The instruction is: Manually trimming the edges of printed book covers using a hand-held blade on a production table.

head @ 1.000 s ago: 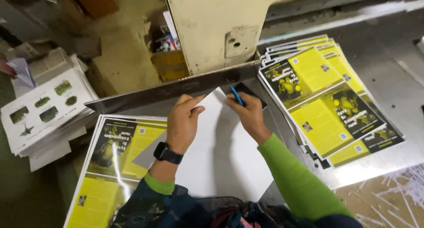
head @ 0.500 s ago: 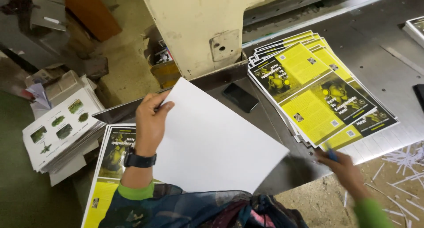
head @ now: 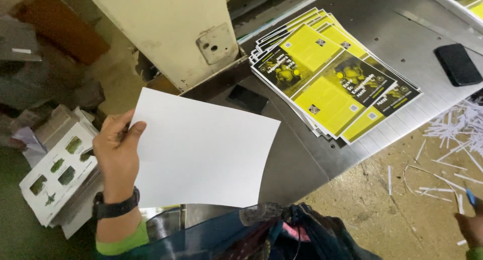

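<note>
The left hand (head: pixel 118 152) grips a blank white sheet (head: pixel 201 149) at its left edge, thumb on top, holding it above the metal table (head: pixel 392 33). The right hand (head: pixel 473 227) sits at the lower right frame edge with a blue pen (head: pixel 470 196); its grip cannot be determined. A fanned stack of yellow flyers (head: pixel 332 73) lies on the table, near a black phone (head: pixel 458 63).

Left hand (head: pixel 116 152): raised, back toward the camera, thumb on top and fingers curled under, pinching closed. Black watch on the wrist, green cuff below it. Right hand (head: pixel 470 227): low at the frame's lower right corner, mostly cut off, grip unclear, green cuff showing.
</note>
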